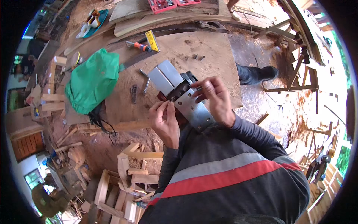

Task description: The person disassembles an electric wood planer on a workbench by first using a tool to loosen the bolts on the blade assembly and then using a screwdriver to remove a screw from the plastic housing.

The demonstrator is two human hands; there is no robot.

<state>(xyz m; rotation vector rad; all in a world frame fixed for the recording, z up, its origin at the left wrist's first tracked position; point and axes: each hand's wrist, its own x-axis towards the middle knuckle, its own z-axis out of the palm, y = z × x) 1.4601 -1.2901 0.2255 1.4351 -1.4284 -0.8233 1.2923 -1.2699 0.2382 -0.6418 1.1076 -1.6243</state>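
Observation:
An electric hand planer (195, 113) lies upside down at the near edge of the workbench, its two smooth metal sole plates facing up. Between the plates shows the dark cutter slot (180, 90). My left hand (166, 121) has thumb and fingers pinched together at the planer's left edge, beside the slot; anything between them is too small to make out. Over the right end of the slot, my right hand (218, 100) is closed with bent fingers, and what they hold, if anything, is hidden. A small metal wrench (146, 81) rests left of the planer.
On the bench (216, 48) lie a green cloth bag (95, 80), a screwdriver (140, 46), a yellow-handled square (152, 40), a handsaw (212, 26) and small dark metal pieces (134, 94). Farther back are a red tool case (162, 5) and a teal tray (97, 24) with cups. Wooden frames (143, 168) stand near left.

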